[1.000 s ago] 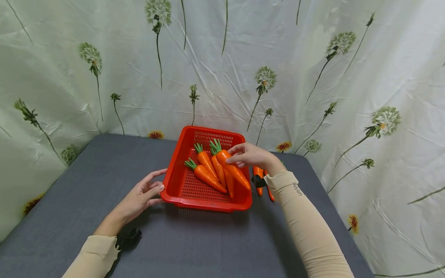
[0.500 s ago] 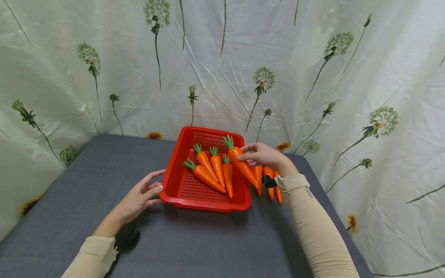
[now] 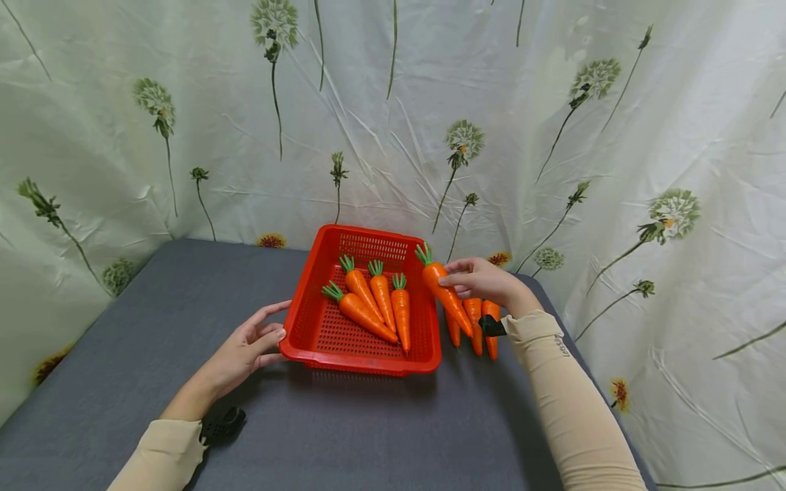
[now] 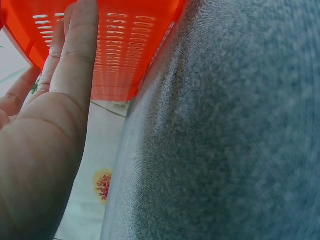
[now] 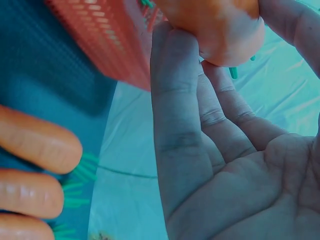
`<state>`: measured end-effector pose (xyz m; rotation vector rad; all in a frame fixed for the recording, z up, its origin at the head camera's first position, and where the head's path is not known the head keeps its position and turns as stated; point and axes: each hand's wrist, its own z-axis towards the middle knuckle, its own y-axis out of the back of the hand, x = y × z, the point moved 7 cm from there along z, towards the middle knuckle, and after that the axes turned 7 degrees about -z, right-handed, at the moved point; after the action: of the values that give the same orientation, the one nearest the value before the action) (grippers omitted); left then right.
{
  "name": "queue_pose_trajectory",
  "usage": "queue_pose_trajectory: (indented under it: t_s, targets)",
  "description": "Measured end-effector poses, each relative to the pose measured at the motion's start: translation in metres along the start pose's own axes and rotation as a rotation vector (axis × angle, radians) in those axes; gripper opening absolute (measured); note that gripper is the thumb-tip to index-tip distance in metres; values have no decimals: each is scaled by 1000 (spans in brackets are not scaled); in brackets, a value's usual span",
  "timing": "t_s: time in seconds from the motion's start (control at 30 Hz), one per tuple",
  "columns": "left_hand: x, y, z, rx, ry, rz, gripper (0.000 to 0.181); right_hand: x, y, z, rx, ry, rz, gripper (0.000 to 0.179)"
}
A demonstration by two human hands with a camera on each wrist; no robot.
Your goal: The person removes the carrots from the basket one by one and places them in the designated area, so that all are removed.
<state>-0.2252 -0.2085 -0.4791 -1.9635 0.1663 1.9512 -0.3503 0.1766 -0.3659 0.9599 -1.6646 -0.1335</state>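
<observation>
In the head view my right hand (image 3: 488, 281) pinches an orange carrot (image 3: 447, 297) with a short green top, between thumb and fingers. The carrot hangs slanted over the right rim of a red perforated plastic basket (image 3: 362, 360). Several more carrots (image 3: 402, 310) lie inside the basket, green tops pointing away. My left hand (image 3: 248, 351) rests against the basket's left side, thumb tip at the rim. In the left wrist view its fairly straight fingers (image 4: 75, 60) lie along the outer slotted wall. The right wrist view shows the held carrot's thick end (image 5: 225, 30) at the fingertips.
Three carrots (image 3: 473, 320) lie side by side on the grey cloth-covered table (image 3: 344, 436), right of the basket and partly behind the right hand and held carrot. A white curtain (image 3: 381, 136) with dandelion prints hangs behind the table and along its sides.
My right hand has carried the carrot rightward, from above the basket's inside to over its right rim. More of the carrots in the basket show now. The left hand and basket have stayed put.
</observation>
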Motion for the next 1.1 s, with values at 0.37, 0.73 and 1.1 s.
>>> queue_pose_trajectory:
  t_s: [0.37,0.73,1.1]
  targets:
    - [3,2,2,12,-4,-4,62,-29,17,-5,-22,-27,2,57]
    - [3,2,2,28,-20,-14,61,-50,24,-12,-2,-55,12,69]
    - [4,3,2,20,-14,1,60,-74,36,-23,-29,-93,76,67]
